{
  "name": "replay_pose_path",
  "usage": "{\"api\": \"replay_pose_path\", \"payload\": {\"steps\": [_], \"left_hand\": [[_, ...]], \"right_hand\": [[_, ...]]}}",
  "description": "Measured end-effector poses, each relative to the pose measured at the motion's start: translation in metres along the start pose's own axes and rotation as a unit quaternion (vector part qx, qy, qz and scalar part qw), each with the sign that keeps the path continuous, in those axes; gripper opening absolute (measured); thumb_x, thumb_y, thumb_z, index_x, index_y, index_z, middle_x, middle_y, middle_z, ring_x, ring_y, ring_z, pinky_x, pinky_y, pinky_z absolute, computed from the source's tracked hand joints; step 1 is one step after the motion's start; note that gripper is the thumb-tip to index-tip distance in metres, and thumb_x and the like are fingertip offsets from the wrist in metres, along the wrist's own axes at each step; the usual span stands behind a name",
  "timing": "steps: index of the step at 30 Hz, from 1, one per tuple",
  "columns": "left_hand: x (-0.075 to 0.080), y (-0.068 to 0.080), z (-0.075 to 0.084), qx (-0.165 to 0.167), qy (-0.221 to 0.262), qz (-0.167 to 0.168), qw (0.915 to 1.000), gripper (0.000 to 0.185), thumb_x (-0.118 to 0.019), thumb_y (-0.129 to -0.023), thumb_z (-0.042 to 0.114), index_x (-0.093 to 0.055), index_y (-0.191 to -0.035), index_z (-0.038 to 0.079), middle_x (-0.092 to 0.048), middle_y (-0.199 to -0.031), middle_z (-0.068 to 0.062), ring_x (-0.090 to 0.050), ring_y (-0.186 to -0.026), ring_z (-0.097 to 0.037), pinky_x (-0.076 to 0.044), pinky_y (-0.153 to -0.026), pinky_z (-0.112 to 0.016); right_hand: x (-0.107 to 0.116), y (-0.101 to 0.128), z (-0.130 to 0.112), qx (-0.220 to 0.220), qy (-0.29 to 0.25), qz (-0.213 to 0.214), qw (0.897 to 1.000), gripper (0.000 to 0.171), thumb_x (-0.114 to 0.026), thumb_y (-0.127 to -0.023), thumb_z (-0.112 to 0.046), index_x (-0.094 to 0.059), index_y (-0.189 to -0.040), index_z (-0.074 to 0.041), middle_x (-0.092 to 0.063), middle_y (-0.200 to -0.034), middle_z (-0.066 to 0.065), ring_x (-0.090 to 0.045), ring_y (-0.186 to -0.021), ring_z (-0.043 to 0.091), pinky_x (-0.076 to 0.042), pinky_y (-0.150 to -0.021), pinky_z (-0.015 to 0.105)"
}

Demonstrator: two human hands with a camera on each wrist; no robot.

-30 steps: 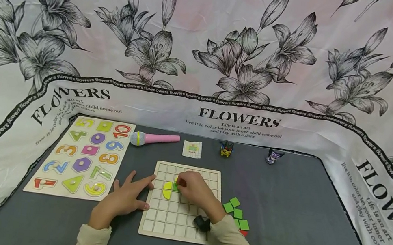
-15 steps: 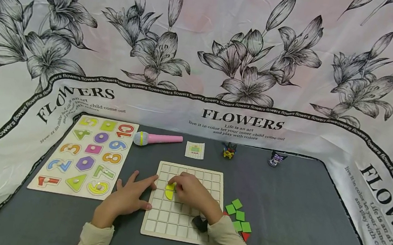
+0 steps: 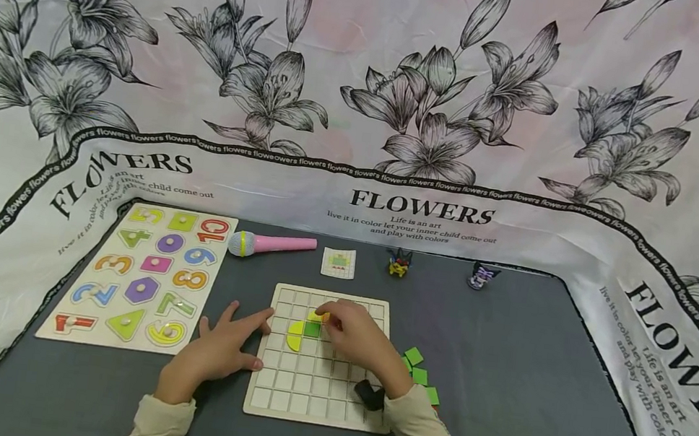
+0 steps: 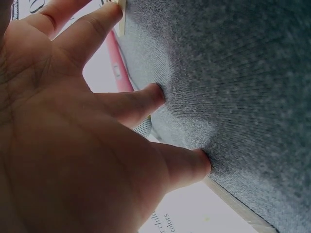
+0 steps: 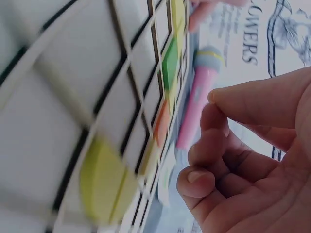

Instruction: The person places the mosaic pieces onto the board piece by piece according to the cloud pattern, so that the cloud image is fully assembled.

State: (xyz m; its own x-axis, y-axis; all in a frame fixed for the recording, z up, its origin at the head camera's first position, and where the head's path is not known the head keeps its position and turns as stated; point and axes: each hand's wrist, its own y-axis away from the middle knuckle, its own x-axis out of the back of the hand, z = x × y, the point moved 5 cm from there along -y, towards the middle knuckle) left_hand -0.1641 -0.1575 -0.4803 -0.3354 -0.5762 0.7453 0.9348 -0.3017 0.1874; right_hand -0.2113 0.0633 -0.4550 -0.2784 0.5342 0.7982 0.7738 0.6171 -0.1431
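Left hand: the left hand lies flat on the grey mat, fingers spread and straight, holding nothing; its fingertips press the mat just beside the left edge of the grid board, and the forefinger and thumb touch that edge
Right hand: the right hand hovers over the upper middle of the grid board with fingers curled; in the wrist view the fingers are bent toward the thumb and nothing shows between them, so whether they pinch a piece I cannot tell
Yellow pieces: a yellow half-circle sits in the board's cells left of the right hand; a second yellow piece lies at the fingertips of that hand, partly covered
Green square: a green square sits in a cell touching the half-circle's straight side, just below the fingertips
Loose pieces: green tiles lie on the mat just beside the board's right edge, partly behind the right sleeve
Number puzzle: a number puzzle lies to the left, well apart from the grid board
Far edge: a pink toy microphone, a small card and two little figures stand in a row near the flowered cloth
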Motion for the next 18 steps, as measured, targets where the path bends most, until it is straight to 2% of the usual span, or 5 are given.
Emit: {"api": "replay_pose_path", "payload": {"steps": [4, 10, 14, 18], "left_hand": [[0.001, 0.0, 0.0, 0.0, 0.002, -0.001, 1.0, 0.079, -0.091, -0.085, 0.015, -0.054, -0.155, 0.011, -0.063, -0.147, -0.011, -0.01, -0.157, -0.058, 0.003, -0.108, -0.09], [0.0, 0.001, 0.0, -0.005, 0.003, -0.001, 1.0, 0.081, -0.091, -0.086, 0.015, -0.052, -0.157, 0.011, -0.064, -0.146, -0.01, -0.009, -0.157, -0.059, 0.003, -0.107, -0.091], [-0.002, 0.0, 0.0, -0.004, 0.006, -0.003, 1.0, 0.082, -0.09, -0.086, 0.015, -0.051, -0.158, 0.011, -0.063, -0.147, -0.01, -0.008, -0.157, -0.059, 0.003, -0.107, -0.091], [-0.002, 0.0, 0.0, 0.003, 0.003, -0.007, 1.0, 0.082, -0.09, -0.086, 0.016, -0.051, -0.158, 0.012, -0.061, -0.15, -0.011, -0.008, -0.157, -0.058, 0.003, -0.108, -0.09]], "right_hand": [[0.016, 0.016, 0.008, -0.017, -0.004, 0.018, 1.0, 0.024, -0.06, -0.1, 0.008, -0.076, -0.118, 0.003, -0.065, -0.087, 0.002, -0.043, -0.069, 0.01, -0.041, -0.068, 0.032], [0.039, 0.048, 0.025, -0.069, -0.023, 0.047, 0.996, 0.023, -0.062, -0.103, 0.004, -0.075, -0.121, 0.002, -0.072, -0.101, 0.008, -0.055, -0.076, 0.011, -0.05, -0.068, 0.031], [0.054, 0.07, 0.043, -0.116, -0.021, 0.074, 0.99, 0.021, -0.066, -0.102, 0.002, -0.076, -0.121, 0.002, -0.069, -0.099, 0.005, -0.057, -0.078, 0.013, -0.052, -0.07, 0.034], [0.069, 0.09, 0.06, -0.142, -0.01, 0.095, 0.985, 0.022, -0.069, -0.1, 0.002, -0.075, -0.121, 0.003, -0.068, -0.097, 0.003, -0.057, -0.08, 0.014, -0.051, -0.07, 0.035]]}}
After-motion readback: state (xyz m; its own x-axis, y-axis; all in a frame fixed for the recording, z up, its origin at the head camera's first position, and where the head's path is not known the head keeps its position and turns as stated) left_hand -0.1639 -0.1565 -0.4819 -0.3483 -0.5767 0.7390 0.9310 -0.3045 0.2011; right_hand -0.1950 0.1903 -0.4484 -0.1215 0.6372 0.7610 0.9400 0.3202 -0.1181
